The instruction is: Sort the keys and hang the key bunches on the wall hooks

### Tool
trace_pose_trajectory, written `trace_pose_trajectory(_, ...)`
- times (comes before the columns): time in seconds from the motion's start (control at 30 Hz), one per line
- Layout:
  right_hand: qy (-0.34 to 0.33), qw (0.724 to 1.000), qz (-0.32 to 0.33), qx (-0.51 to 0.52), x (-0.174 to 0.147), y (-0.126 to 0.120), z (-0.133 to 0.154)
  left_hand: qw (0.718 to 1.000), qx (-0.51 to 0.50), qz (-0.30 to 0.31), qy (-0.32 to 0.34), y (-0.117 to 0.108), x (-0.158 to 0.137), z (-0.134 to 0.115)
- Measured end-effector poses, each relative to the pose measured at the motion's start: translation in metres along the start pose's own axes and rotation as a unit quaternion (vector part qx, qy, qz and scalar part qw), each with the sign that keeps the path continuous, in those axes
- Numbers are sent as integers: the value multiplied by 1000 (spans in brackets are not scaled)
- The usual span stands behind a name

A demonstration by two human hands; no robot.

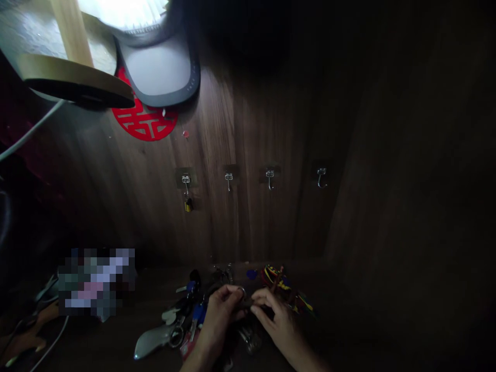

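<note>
In the dim lower middle of the head view, my left hand (217, 313) pinches a small metal key ring (242, 292) between thumb and fingers. Close on its right, my right hand (279, 321) has thumb and fingertips drawn together; whatever sits between them is too dark to make out. Around my left hand lie a blue-headed key (198, 313), a grey bottle opener (152, 341) and several other keys. Metal keys (250, 341) show below the gap between my hands. Behind my right hand lies a bundle of colourful cords (276, 276).
Several metal hooks (270, 178) line the wooden back panel (251, 222); a small yellow padlock-like item (188, 205) hangs from the leftmost. Above are a grey cap (158, 67), a red paper cutout (149, 126) and a lamp base (77, 77). A white cable (33, 132) runs at left.
</note>
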State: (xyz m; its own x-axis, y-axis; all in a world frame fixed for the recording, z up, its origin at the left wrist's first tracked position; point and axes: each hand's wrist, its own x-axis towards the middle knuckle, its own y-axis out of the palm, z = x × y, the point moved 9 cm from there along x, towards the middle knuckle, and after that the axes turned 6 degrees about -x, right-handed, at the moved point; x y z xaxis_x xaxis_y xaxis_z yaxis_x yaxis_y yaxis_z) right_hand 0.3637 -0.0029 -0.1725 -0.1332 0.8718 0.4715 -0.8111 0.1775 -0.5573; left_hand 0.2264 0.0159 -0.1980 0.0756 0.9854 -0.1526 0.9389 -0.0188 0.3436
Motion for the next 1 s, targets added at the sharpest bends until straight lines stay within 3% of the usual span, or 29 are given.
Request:
trace_pose_trajectory(0.17,-44,996,-70,-16,-2,-17,8,996,86,10,23,-4,4,1)
trace_pose_trajectory(0.3,-29,994,-107,4,-2,-27,2,987,143,60,43,8,0,5)
trace_pose_trajectory(0.5,6,991,-136,4,-1,-33,-8,981,122,148,12,29,-12,8)
trace_pose_trajectory(0.63,6,991,-132,9,0,-34,-8,976,115,179,41,37,-17,-1)
trace_pose_trajectory(1.0,15,997,-77,25,3,-20,-14,982,91,99,131,24,-20,-20)
